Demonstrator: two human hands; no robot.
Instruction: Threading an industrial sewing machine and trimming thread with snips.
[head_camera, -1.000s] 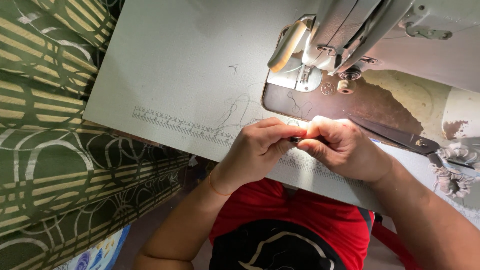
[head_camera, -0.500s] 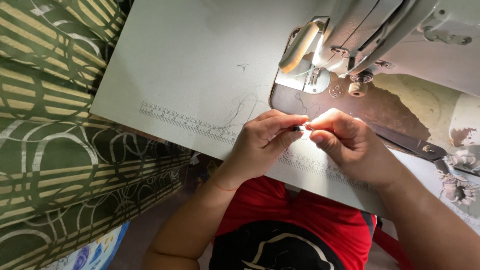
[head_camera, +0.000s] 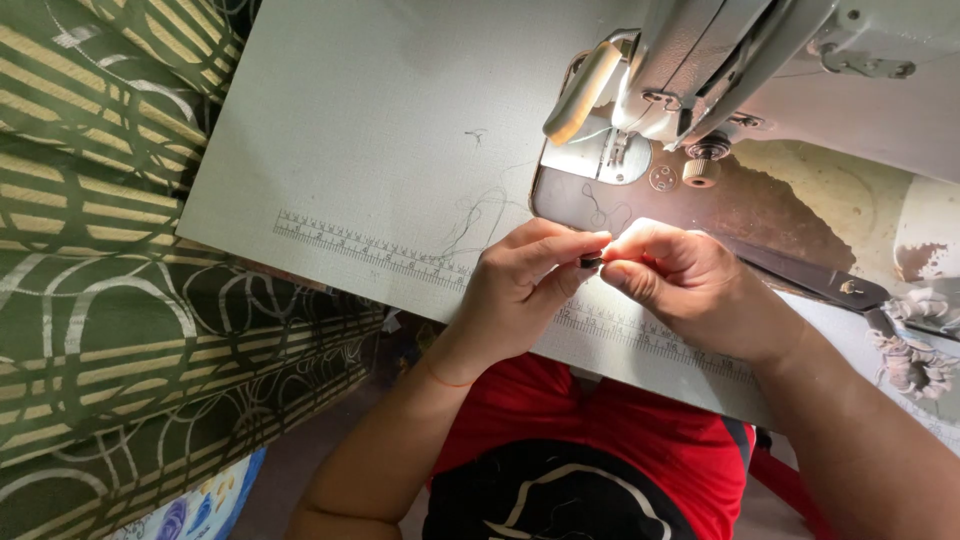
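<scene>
Left hand (head_camera: 520, 285): your fingertips pinch the small dark piece (head_camera: 591, 262).
Right hand (head_camera: 680, 280): yours, fingers clamped on it too.
Setting: sewing machine table (head_camera: 400, 120).

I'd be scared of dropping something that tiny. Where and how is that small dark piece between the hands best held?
The small dark piece seems best pinched at its two ends, one hand from each side. The left hand and right hand meet fingertip to fingertip on it above the sewing table; only a sliver shows, so its shape stays unclear.
</scene>
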